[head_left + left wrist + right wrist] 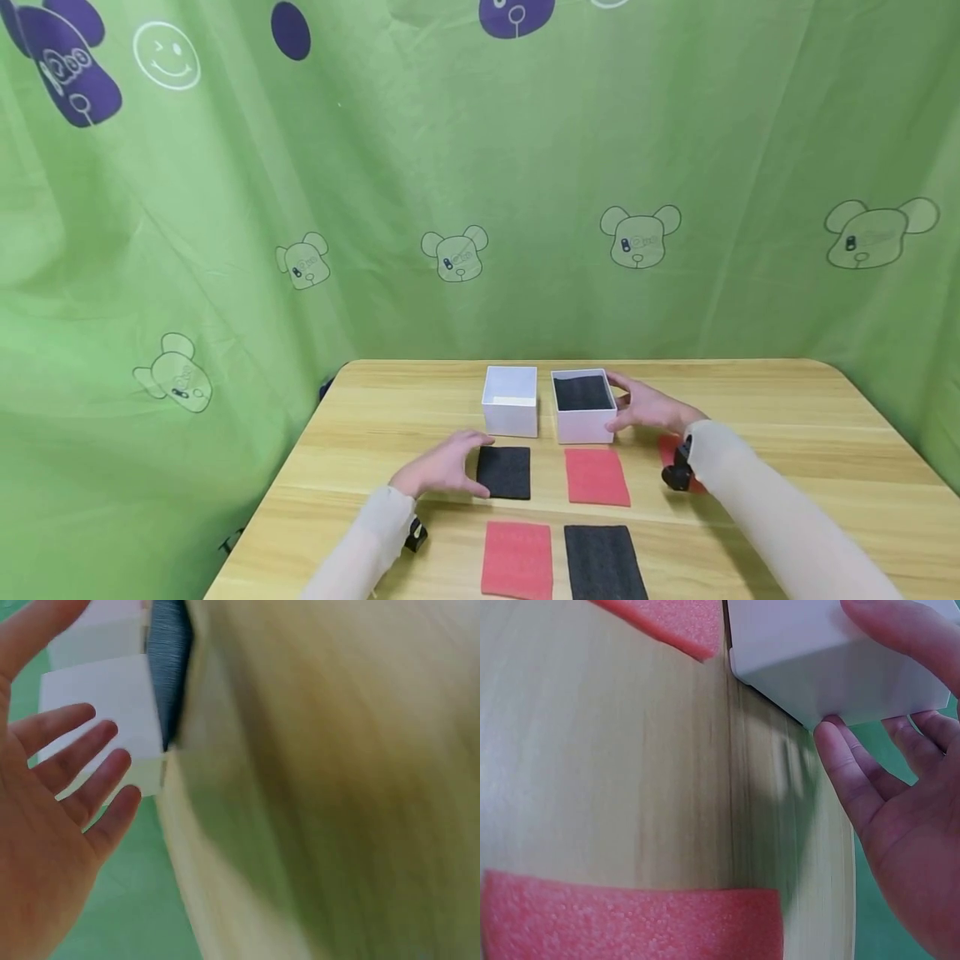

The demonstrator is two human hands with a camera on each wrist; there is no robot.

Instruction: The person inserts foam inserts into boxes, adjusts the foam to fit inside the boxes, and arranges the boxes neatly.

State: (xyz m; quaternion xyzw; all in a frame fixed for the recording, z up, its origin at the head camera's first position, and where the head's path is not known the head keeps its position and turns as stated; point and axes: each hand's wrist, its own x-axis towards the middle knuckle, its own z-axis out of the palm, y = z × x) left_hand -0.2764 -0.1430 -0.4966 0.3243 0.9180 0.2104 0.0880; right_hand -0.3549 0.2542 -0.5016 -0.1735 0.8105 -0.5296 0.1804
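In the head view, two white open-topped boxes stand side by side at the back of the table. My right hand holds the right white box at its right side, thumb at the front corner and fingers toward the back. A black foam square sits inside that box. My left hand is spread beside a black foam square, its fingertips at the square's left edge. Behind that square is the left white box. In the left wrist view, my left hand has its fingers apart with nothing between them.
A red foam square lies before the right box. Nearer me are another red square and a black one. My right wrist partly covers a further red square. A green curtain hangs behind the wooden table.
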